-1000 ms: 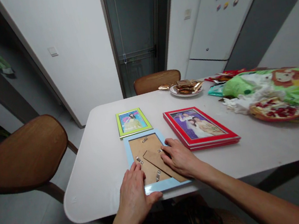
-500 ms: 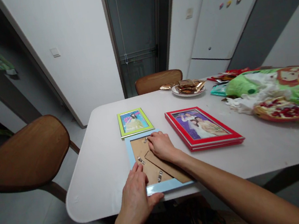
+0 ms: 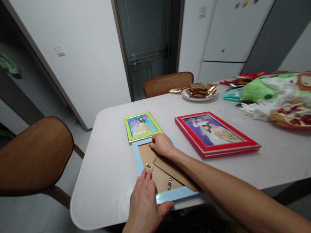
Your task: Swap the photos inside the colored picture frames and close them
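A light blue picture frame (image 3: 178, 193) lies face down near the table's front edge, its brown backing board (image 3: 161, 180) and hinged stand (image 3: 174, 168) facing up. My left hand (image 3: 143, 197) grips its near left corner, fingers over the left side and thumb along the near edge. My right hand (image 3: 162, 145) is closed at the far end of the backing, fingertips pinched where a metal clip is hidden beneath them. Two more metal clips show, a left clip (image 3: 149, 166) and a near clip (image 3: 169, 184). My right forearm covers the frame's right side.
Beyond it lies a green picture frame (image 3: 129, 130). Stacked red picture frames (image 3: 223, 147) sit to the right. Farther back are a plate of wrapped snacks (image 3: 198, 92), a green bag (image 3: 281, 85) and an opened pomegranate (image 3: 303, 117) on the white table (image 3: 100, 178). A wooden chair (image 3: 31, 157) stands left.
My right hand has shifted slightly at the frame's far end, and its fingers now cover the far clip seen before. The left hand keeps its hold. The view has moved slightly.
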